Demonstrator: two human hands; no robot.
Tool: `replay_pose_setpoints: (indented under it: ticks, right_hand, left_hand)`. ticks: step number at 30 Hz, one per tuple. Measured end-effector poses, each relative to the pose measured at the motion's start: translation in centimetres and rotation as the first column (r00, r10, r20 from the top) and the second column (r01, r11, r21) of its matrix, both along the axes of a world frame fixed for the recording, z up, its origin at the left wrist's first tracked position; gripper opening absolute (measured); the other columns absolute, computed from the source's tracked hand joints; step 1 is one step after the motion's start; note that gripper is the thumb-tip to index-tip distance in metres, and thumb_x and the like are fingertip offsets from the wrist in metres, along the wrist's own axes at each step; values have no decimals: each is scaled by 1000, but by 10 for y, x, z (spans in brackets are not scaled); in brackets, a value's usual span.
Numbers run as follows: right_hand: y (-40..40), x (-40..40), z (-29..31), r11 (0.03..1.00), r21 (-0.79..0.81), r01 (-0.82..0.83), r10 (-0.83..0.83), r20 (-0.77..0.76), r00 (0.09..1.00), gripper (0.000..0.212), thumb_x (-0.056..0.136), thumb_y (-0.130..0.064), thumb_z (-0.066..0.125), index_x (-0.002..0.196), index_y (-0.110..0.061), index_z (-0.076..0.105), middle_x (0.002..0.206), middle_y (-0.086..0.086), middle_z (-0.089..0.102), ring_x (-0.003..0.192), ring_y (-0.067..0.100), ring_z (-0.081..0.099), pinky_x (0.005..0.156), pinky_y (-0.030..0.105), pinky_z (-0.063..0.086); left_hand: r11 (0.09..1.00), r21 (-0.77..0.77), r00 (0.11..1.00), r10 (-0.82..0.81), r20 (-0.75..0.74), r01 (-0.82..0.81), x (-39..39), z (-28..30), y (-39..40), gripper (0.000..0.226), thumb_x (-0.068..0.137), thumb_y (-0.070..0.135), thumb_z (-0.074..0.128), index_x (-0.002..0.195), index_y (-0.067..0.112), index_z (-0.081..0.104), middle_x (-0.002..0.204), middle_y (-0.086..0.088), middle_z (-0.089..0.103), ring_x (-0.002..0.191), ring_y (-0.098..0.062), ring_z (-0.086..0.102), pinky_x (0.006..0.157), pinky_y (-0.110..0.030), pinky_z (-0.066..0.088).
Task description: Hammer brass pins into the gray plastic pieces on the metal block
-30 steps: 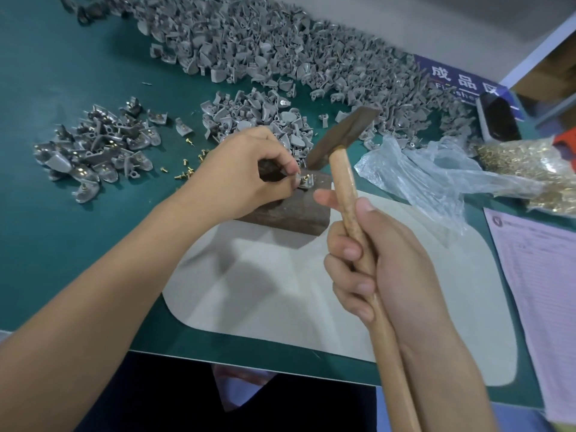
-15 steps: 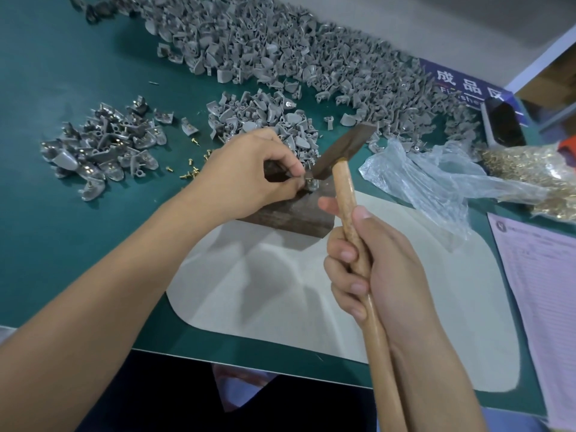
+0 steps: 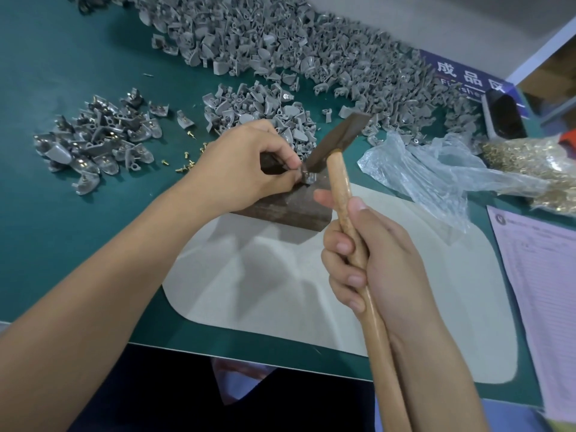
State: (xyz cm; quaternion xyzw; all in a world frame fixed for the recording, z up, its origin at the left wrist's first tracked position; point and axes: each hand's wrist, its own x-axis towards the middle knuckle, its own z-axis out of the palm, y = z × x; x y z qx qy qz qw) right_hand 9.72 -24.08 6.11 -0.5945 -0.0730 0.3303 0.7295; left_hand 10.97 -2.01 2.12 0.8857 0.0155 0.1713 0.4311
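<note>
Nearest, the front edge of the green tabletop [image 3: 62, 151] runs above a dark gap, and a pale rounded mat [image 3: 280, 291] lies on it under both forearms. The right hand [image 3: 374, 263] is curled round the wooden handle of a hammer [image 3: 339, 182], thumb along the shaft. The handle rises from the lower right; the dark head tilts with its lower end down at the work and hides part of it.

Just past the mat's far edge sits the dark metal block [image 3: 280, 210], partly on the mat. The left hand [image 3: 246, 163] reaches in from the left, resting over the block's left part and covering it, and its fingertips pinch a gray plastic piece [image 3: 307, 179] on the block's top, right at the hammer head. Whether a pin stands in the piece cannot be told.

To the left, loose brass pins [image 3: 187, 160] are scattered on the green surface, near a small heap of gray pieces with metal fittings [image 3: 96, 141]. Behind the left hand lies a second small heap of gray pieces [image 3: 249, 104]. To the right a crumpled clear plastic bag [image 3: 436, 173] spreads toward a bag of brass pins [image 3: 536, 160], with a printed sheet [image 3: 542, 291] nearer along the right edge.

Farthest back, a long pile of gray plastic pieces [image 3: 280, 35] runs along the tabletop, ending by a blue sign [image 3: 461, 76] with Chinese characters and a dark boxy object [image 3: 505, 116]. A pale wall stands beyond.
</note>
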Motion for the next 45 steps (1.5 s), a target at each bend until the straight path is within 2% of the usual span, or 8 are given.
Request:
replay_pose_setpoints:
  ticks: [4, 8, 11, 15, 26, 29, 41, 45]
  right_hand:
    - [-2, -1, -2, 999, 23, 26, -28, 66, 997, 36, 108, -38, 44, 122, -24, 74, 65, -4, 40, 41, 8, 27, 39, 15, 29]
    - [-6, 4, -2, 999, -38, 6, -6, 1, 1000, 34, 109, -36, 46, 121, -22, 75, 65, -4, 39, 42, 8, 28, 37, 15, 28]
    - [-7, 5, -2, 1000, 26, -2, 1, 35, 999, 37, 108, -38, 44, 125, -21, 73, 65, -4, 39, 40, 6, 27, 37, 14, 29]
    - [-7, 6, -2, 999, -36, -21, 22, 9, 1000, 35, 109, -36, 45, 126, -20, 72, 64, -4, 39, 41, 7, 28, 37, 15, 28]
    - [-9, 5, 3, 999, -18, -27, 29, 74, 997, 35, 106, -38, 45, 123, -25, 74, 64, -4, 38, 41, 7, 28, 39, 15, 29]
    - [-10, 7, 3, 996, -74, -52, 55, 40, 998, 34, 110, -34, 45, 126, -22, 72, 64, -4, 40, 41, 8, 29, 38, 15, 29]
    - [-3, 1, -2, 1000, 16, -19, 17, 116, 993, 36, 105, -37, 45, 123, -24, 73, 64, -4, 39, 41, 8, 28, 39, 16, 29]
    - [-5, 0, -4, 1000, 23, -17, 16, 46, 999, 35, 102, -37, 50, 124, -22, 73, 65, -3, 39, 41, 8, 28, 37, 15, 29]
  left_hand:
    - [1000, -1, 1000, 1, 6, -1, 0, -1, 1, 7, 83, 35, 83, 88, 35, 77, 95, 6, 64, 90, -14, 63, 85, -46, 52]
    - [1000, -2, 1000, 10, -23, -10, 0, 1, 1, 7, 84, 38, 82, 88, 35, 78, 95, 7, 62, 89, -11, 61, 85, -46, 52]
    - [1000, 6, 1000, 12, -23, -12, 0, 0, 1, 6, 84, 36, 82, 88, 34, 78, 95, 6, 62, 90, -10, 60, 86, -44, 51]
    - [1000, -1, 1000, 2, -24, -2, -1, 2, 1, 7, 84, 35, 82, 88, 36, 77, 95, 6, 62, 87, -11, 60, 84, -42, 51]
    - [1000, 3, 999, 10, -33, -10, -1, 1, 2, 6, 84, 36, 82, 89, 33, 79, 92, 8, 60, 87, -10, 59, 84, -43, 50]
    - [1000, -1, 999, 3, -33, -3, -1, 1, 2, 6, 84, 35, 82, 89, 34, 78, 92, 8, 61, 87, -10, 60, 84, -42, 51]
    - [1000, -1, 999, -2, -32, 2, 0, 2, 2, 7, 84, 36, 82, 88, 34, 77, 92, 9, 61, 86, -8, 60, 85, -41, 51]
    - [1000, -14, 999, 1, -41, -1, -1, 2, 2, 7, 84, 40, 80, 88, 35, 78, 93, 7, 61, 87, -12, 60, 84, -45, 51]
